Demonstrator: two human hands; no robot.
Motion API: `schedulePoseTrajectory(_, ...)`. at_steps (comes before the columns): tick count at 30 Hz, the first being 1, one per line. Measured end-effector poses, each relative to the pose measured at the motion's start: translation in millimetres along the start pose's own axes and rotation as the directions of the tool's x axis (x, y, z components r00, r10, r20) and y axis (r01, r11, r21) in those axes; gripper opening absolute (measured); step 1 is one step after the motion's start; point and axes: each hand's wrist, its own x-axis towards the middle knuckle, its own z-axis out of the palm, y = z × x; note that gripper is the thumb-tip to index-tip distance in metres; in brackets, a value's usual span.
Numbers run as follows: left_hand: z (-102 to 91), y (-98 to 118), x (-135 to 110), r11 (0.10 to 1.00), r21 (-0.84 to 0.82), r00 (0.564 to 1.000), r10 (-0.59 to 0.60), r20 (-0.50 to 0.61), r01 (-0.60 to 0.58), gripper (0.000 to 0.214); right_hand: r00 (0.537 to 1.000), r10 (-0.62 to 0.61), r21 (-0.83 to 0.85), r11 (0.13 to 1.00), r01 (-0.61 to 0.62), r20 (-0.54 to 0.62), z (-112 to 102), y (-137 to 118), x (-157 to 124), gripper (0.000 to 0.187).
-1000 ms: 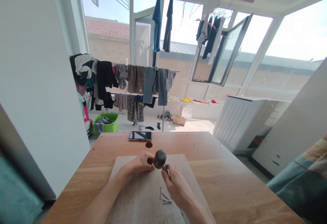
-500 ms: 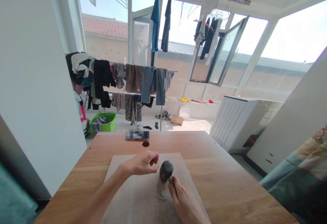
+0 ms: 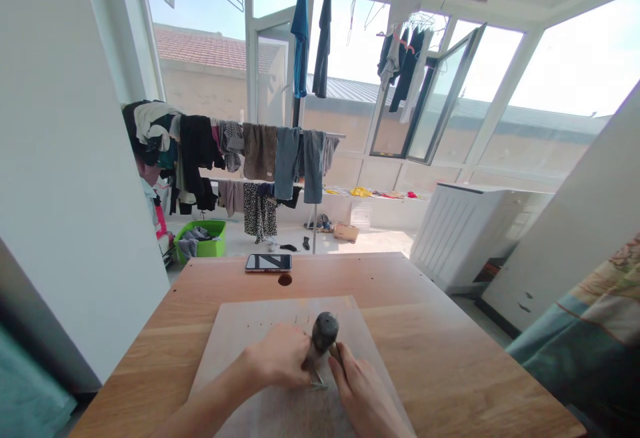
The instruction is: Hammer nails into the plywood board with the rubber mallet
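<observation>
My right hand (image 3: pixel 363 385) is wrapped round the short handle of a mallet with a dark, rounded head (image 3: pixel 325 331). The head points away from me over a pale board (image 3: pixel 235 365). Beside it, my left hand (image 3: pixel 283 357) is low over the board, fingers curled down at a small pile of nails (image 3: pixel 319 383). Its fingertips are partly hidden by the mallet head, so what they pinch is unclear. Beyond the hands, a thin nail (image 3: pixel 296 319) stands up from the board, in line with several small dark dots to the left.
The board lies on a wooden table (image 3: pixel 450 358). A phone (image 3: pixel 269 263) rests near the table's far edge, with a round dark hole (image 3: pixel 285 280) before it. Past the table are a laundry rack with clothes (image 3: pixel 260 151), a green basket (image 3: pixel 210 238) and a white cabinet (image 3: pixel 450 238).
My left hand has come down and toward me, from above the board to the nail pile. The mallet stays in almost the same place in my right hand.
</observation>
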Motion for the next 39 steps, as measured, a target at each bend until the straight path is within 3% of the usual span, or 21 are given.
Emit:
schedulePoseTrajectory(3,2.7,-7.2,-2.1,0.999,0.003,0.998,0.045,-0.036,-0.045,0.010,0.994,0.042,-0.034,0.999,-0.039,0.105,-2.1,-1.3,-0.5,0.035)
schedulePoseTrajectory(6,-1.3,-28.4,-6.9,0.997,-0.065,0.997,0.044,-0.069,-0.048,0.006,0.980,0.118,-0.007,0.993,-0.118,0.159,-6.1,-7.9,1.5,0.037)
schedulePoseTrajectory(10,-10.1,-71.9,-13.0,0.920,-0.391,0.986,-0.054,-0.155,-0.011,0.013,0.964,0.167,0.013,0.985,-0.174,0.206,-17.6,-20.1,4.4,0.036)
schedulePoseTrajectory(14,-1.1,-97.4,-15.3,0.825,-0.565,0.925,-0.237,-0.296,0.031,0.010,0.956,0.179,0.015,0.982,-0.187,0.232,-26.2,-26.6,4.7,0.038)
schedulePoseTrajectory(19,20.3,-95.8,-11.8,0.791,-0.611,0.862,-0.325,-0.388,0.023,0.018,0.970,0.152,0.027,0.987,-0.160,0.189,-18.3,-18.6,2.3,0.037)
schedulePoseTrajectory(24,24.8,-93.5,-11.3,0.777,-0.629,0.871,-0.279,-0.404,-0.043,0.020,0.969,0.166,0.052,0.983,-0.179,0.182,-13.5,-14.3,0.9,0.040)
schedulePoseTrajectory(29,22.7,-91.2,-12.7,0.775,-0.631,0.877,-0.278,-0.391,-0.035,0.015,0.969,0.179,0.109,0.974,-0.199,0.173,-15.2,-15.9,1.9,0.039)
schedulePoseTrajectory(39,27.5,-93.8,-10.3,0.787,-0.615,0.874,-0.264,-0.407,-0.049,0.014,0.988,0.108,0.103,0.987,-0.119,0.113,-16.2,-13.8,-2.0,0.037)
